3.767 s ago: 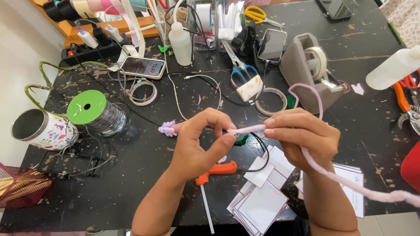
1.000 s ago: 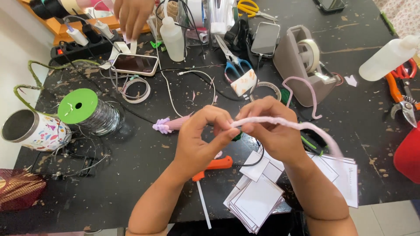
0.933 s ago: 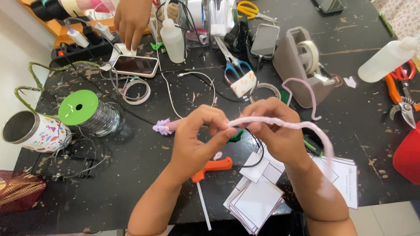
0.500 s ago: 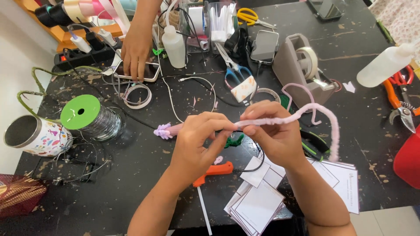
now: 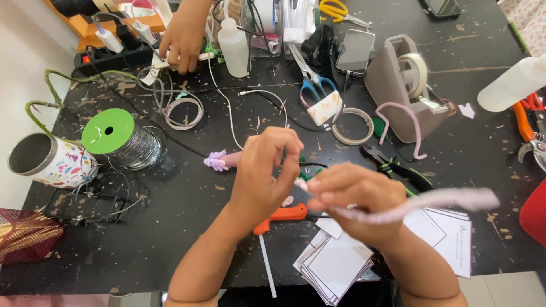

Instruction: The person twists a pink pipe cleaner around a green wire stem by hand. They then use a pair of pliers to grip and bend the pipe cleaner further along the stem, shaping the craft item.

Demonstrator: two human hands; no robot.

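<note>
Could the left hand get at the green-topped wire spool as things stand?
Probably yes. The left hand pinches the pink pipe cleaner, so it would have to let go first. The table between it and the wire spool holds nothing tall.

Work surface: a black table [image 5: 170,227], its top scuffed and speckled with pale paint flecks and scratches, filling nearly the whole view.
Left edge: a pale, plain floor or wall [image 5: 17,68] beside the table.
Bottom edge: a strip of light floor [image 5: 500,290] shows below the table's front edge.
Light: even and bright, with soft shadows.
</note>
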